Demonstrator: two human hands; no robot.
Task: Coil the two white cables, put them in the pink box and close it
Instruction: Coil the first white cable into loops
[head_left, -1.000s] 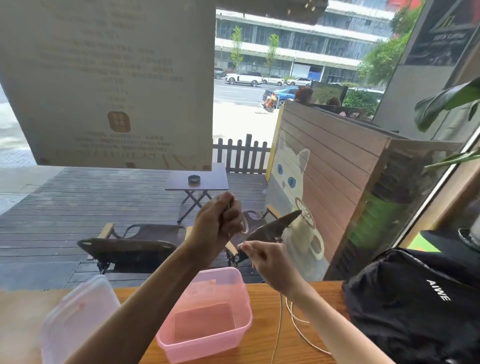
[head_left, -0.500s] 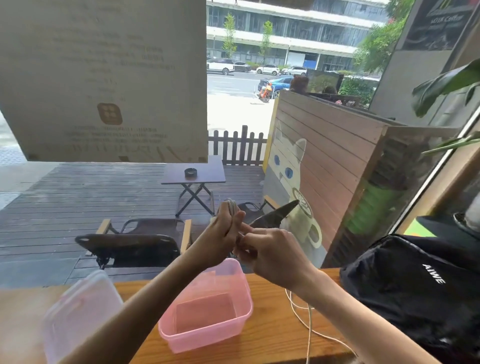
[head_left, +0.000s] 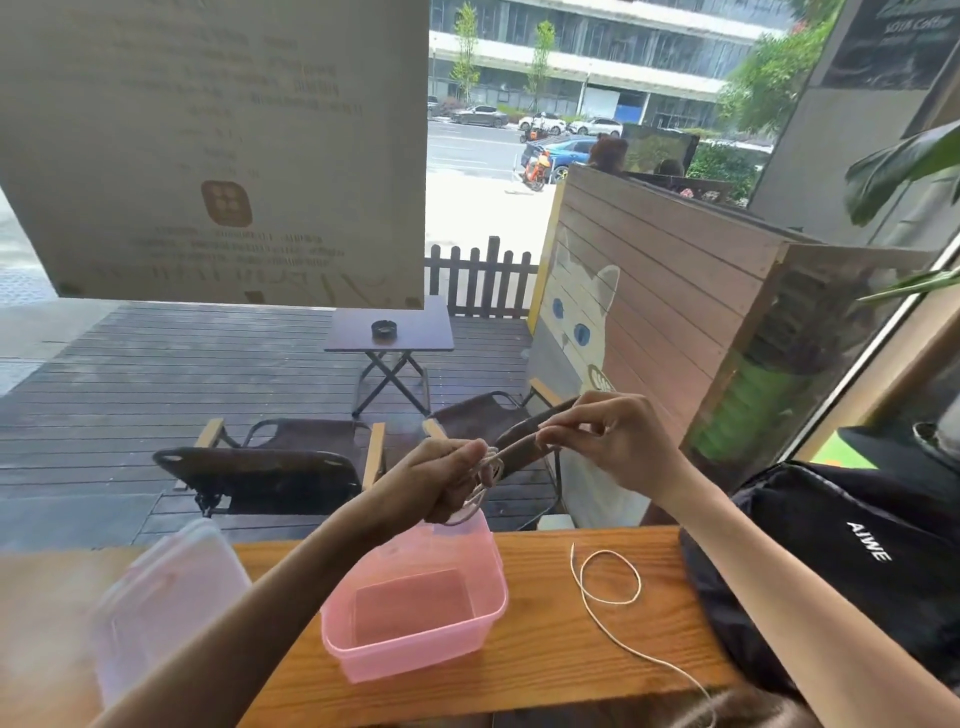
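Observation:
My left hand (head_left: 441, 480) is closed around a small coil of white cable (head_left: 483, 486), held in the air just above the far edge of the open pink box (head_left: 488, 613). My right hand (head_left: 613, 447) is raised to the right of the coil, its fingertips pinching the cable's loose end. The pink box stands empty on the wooden counter (head_left: 545, 670). Its translucent lid (head_left: 171, 597) lies separately to the left. A second white cable (head_left: 608, 582) lies on the counter right of the box in one loose loop, with its tail running off the near edge.
A black backpack (head_left: 857, 566) fills the counter's right end, close to the loose cable. Directly behind the counter is a window, with patio chairs and a small table outside. A large paper sign hangs on the glass at upper left.
My hands, pressed together half a second ago, have come apart: the right hand drew the cable end out to the right. The trailing cable left the counter, and the view tilted down.

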